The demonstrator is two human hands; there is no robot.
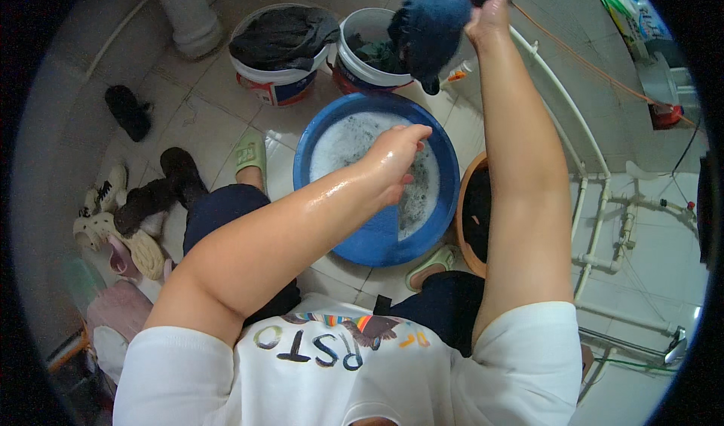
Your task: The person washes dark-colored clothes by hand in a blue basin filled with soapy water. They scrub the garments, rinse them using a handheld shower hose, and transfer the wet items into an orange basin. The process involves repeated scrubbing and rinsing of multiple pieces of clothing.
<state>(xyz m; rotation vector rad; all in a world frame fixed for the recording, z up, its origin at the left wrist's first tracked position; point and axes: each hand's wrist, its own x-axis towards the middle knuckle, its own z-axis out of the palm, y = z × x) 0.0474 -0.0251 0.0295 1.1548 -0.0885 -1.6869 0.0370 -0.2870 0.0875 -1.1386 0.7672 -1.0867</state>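
Observation:
My right hand (pixel 492 12) is raised at the top, closed around a bunched dark blue cloth (pixel 430 30), perhaps a garment. The cloth hangs beside and partly over a white bucket (pixel 368 20) that has dark fabric inside. Below, my wet left hand (pixel 396 162) is over a blue basin (pixel 305 150) of foamy water (pixel 343 139). Its fingers are apart and hold nothing. A blue slanted panel, perhaps a washboard (pixel 373 233), shows at the basin's near side, partly covered by my left forearm.
Another bucket (pixel 275 92) heaped with dark cloth (pixel 283 37) stands at the back left. An orange-brown tub (pixel 466 230) with dark contents is right of the basin. Several shoes (pixel 143 207) lie at left on the tiles. White pipes (pixel 566 135) run along the right wall.

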